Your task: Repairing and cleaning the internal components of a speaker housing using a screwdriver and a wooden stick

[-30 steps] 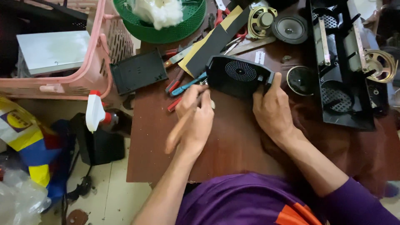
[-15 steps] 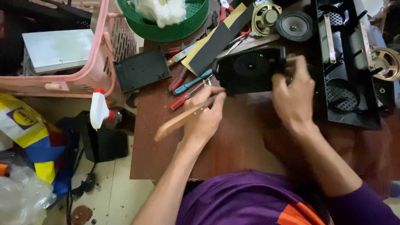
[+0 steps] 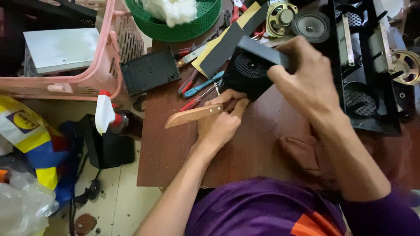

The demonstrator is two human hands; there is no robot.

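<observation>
My left hand (image 3: 221,122) grips a tool with a light wooden handle (image 3: 192,116) that points left; its working end is hidden against a black speaker box (image 3: 247,72). My right hand (image 3: 304,83) holds that box from the right and tilts it up on the brown wooden table (image 3: 175,148). The round grille on the box faces me. Just left of the box lie a blue-handled and a red-handled screwdriver (image 3: 201,87).
A black flat lid (image 3: 148,70) lies at the table's left edge beside a pink basket (image 3: 118,48). A green basket (image 3: 183,26) with white stuffing, loose speaker cones (image 3: 310,26) and a black speaker frame (image 3: 367,65) crowd the back and right. A spray bottle (image 3: 105,111) stands on the floor.
My right hand lifted and tilted the speaker box from flat to standing on its edge. My left hand with the wooden-handled tool moved right, up to the box.
</observation>
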